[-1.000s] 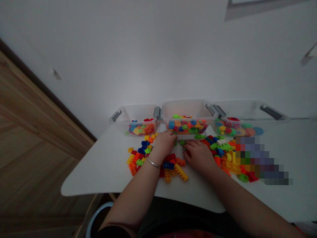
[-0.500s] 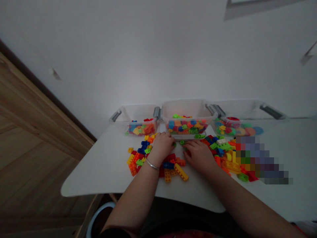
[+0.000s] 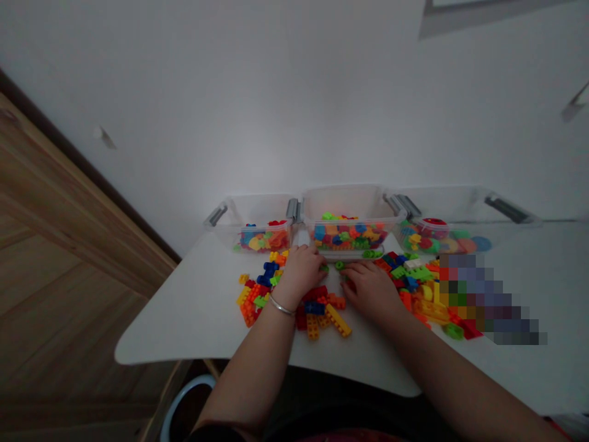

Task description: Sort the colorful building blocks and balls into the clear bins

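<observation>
My left hand (image 3: 301, 273) rests on the table with its fingers curled, at a small green toy piece (image 3: 324, 268) that shows at the fingertips. Opposite it, my right hand (image 3: 372, 287) is also curled. A green ring-shaped piece (image 3: 339, 265) lies against its index fingertip, while what sits between its fingers and thumb is mostly hidden. Under and beside my left wrist are loose toy bricks, among them a dark blue brick (image 3: 314, 307) and a long yellow brick (image 3: 338, 320). More bricks, including a white one (image 3: 413, 264), spread to the right of my right hand.
Three clear plastic bins stand along the wall: a left bin (image 3: 257, 202), a middle bin (image 3: 352, 196) and a right bin (image 3: 460, 199), each holding colourful pieces. Some green pieces (image 3: 372, 253) lie before the middle bin. A blurred patch covers part of the table's right side.
The view has shifted very slightly. Both hands and the pieces around them stay in nearly the same places.
</observation>
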Demonstrator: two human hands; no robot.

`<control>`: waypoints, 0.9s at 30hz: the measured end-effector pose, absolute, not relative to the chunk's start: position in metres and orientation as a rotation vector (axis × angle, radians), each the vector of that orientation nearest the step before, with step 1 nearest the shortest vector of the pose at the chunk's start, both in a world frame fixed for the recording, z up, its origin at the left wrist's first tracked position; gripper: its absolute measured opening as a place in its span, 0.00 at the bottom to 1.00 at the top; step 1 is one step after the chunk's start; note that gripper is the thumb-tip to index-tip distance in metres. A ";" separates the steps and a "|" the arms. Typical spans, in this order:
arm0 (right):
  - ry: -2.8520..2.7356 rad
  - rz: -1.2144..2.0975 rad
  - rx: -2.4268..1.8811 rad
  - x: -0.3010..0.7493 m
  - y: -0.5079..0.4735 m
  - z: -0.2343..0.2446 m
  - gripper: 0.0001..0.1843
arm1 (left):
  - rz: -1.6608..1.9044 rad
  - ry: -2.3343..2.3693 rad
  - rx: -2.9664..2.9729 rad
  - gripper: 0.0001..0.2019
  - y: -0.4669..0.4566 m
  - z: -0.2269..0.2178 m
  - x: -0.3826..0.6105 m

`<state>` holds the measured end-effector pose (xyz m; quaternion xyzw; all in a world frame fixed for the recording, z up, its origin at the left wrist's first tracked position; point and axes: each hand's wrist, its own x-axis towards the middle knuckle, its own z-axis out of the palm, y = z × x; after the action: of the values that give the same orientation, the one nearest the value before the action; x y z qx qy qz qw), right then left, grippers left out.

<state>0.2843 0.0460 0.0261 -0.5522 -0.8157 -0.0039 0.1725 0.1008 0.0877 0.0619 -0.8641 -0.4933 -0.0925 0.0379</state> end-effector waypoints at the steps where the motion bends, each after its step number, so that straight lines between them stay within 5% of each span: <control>1: -2.316 -0.011 -1.567 0.284 0.046 0.026 0.16 | -0.319 -1.514 -2.661 0.08 0.086 0.065 0.099; 5: -2.323 -0.004 -1.571 0.283 0.046 0.027 0.17 | -0.529 -1.509 -2.713 0.08 0.078 0.079 0.090; 12: -2.306 0.041 -1.614 0.283 0.046 0.028 0.17 | -1.640 -1.639 -2.001 0.09 0.094 0.095 0.057; 27: -2.314 0.050 -1.626 0.283 0.046 0.028 0.17 | -1.372 -2.087 -1.371 0.13 0.114 0.081 0.027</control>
<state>0.2834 0.0456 0.0278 -0.5679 -0.8080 0.0175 0.1557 0.0267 0.1144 0.0815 -0.4762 -0.7246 -0.4765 0.1456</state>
